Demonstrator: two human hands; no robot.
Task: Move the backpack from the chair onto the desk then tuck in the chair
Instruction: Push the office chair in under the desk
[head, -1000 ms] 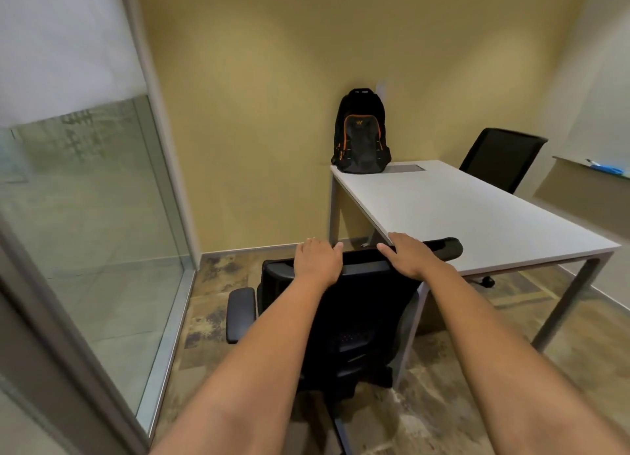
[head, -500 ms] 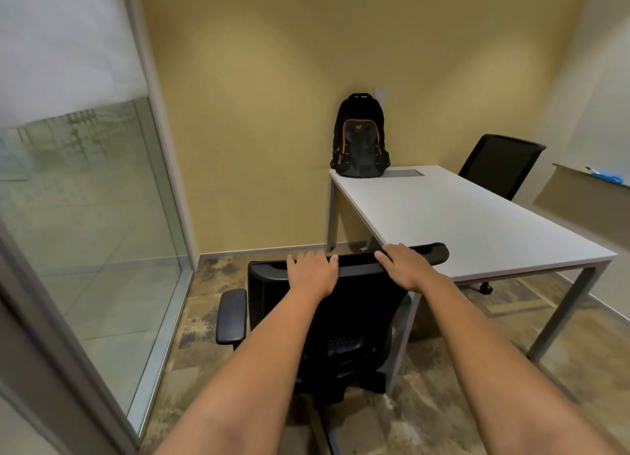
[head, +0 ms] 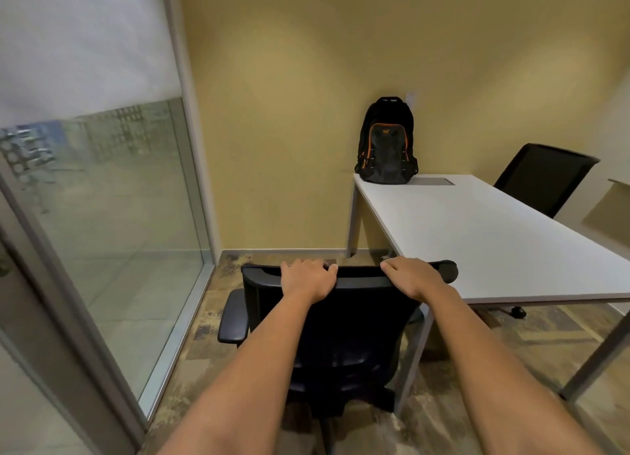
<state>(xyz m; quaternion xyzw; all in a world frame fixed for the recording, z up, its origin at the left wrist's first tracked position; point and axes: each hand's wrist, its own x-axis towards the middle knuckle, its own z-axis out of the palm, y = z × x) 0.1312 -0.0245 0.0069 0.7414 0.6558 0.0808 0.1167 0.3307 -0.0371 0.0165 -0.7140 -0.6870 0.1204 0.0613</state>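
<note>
A black backpack (head: 387,144) with orange trim stands upright on the far left corner of the white desk (head: 484,236), leaning against the yellow wall. In front of me is a black office chair (head: 341,328), seen from behind, beside the desk's near left leg. My left hand (head: 306,279) and my right hand (head: 412,277) both grip the top edge of its backrest. The chair's right armrest reaches the desk's edge; its seat is hidden behind the backrest.
A glass partition (head: 112,223) with a metal frame runs along the left. A second black chair (head: 545,176) stands at the desk's far right side. The desk's near leg (head: 414,359) is close to the chair's right side. Patterned carpet covers the floor.
The chair has shifted a little to the left in view and the view has tilted up slightly. Both hands stay on the backrest top.
</note>
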